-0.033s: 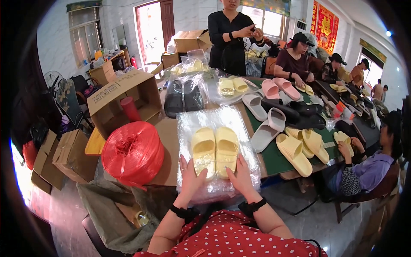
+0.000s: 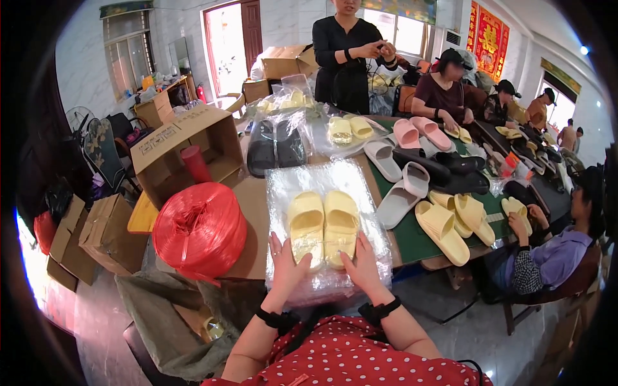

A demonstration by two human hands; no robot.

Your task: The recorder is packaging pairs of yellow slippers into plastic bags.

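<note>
From afar I see a left hand (image 2: pixel 290 266) and right hand (image 2: pixel 363 267) flanking pale-yellow slide sandals (image 2: pixel 306 222) on stacked clear plastic (image 2: pixel 280 193) at the table's near edge (image 2: pixel 256 258), beside a red twine roll (image 2: pixel 205 231).

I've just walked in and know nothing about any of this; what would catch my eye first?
Probably the big round roll of shiny red plastic twine, on the table left of centre. Next, the pair of pale yellow moulded slippers on a shiny clear plastic stack in the middle, with the left hand and right hand at their near ends. The red-and-gold poster also stands out at upper right.
</note>
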